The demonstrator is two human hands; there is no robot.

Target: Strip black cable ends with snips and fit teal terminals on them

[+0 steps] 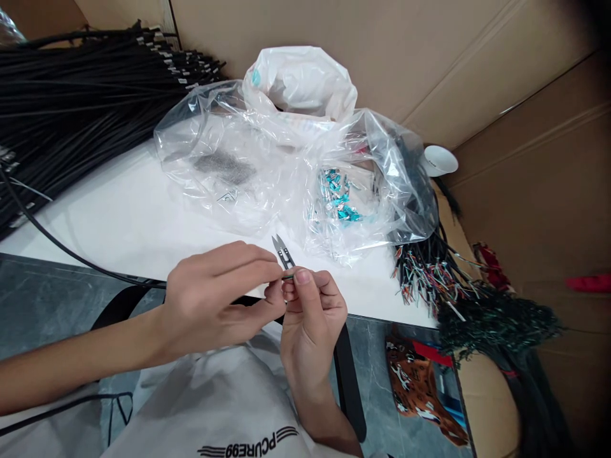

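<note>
My left hand (222,296) and my right hand (312,312) meet above the table's front edge. Between the fingertips of both hands shows a short dark piece of black cable (287,277). My right thumb presses on it from above, and the left thumb and fingers pinch at its other side. A black cable run (95,262) comes in from the left and passes behind my left hand; its join with the pinched piece is hidden. Just beyond the fingertips, a pair of thread snips (283,250) points away from me with its blades apart, the handles hidden by my right hand.
Black cables (86,108) lie heaped at the left on the white table (128,216). Clear plastic bags (229,191) hold grey bits and turquoise pieces (341,197). A white bag (305,79) and a paper cup (439,161) stand behind. Stripped wire ends (424,273) hang at the right.
</note>
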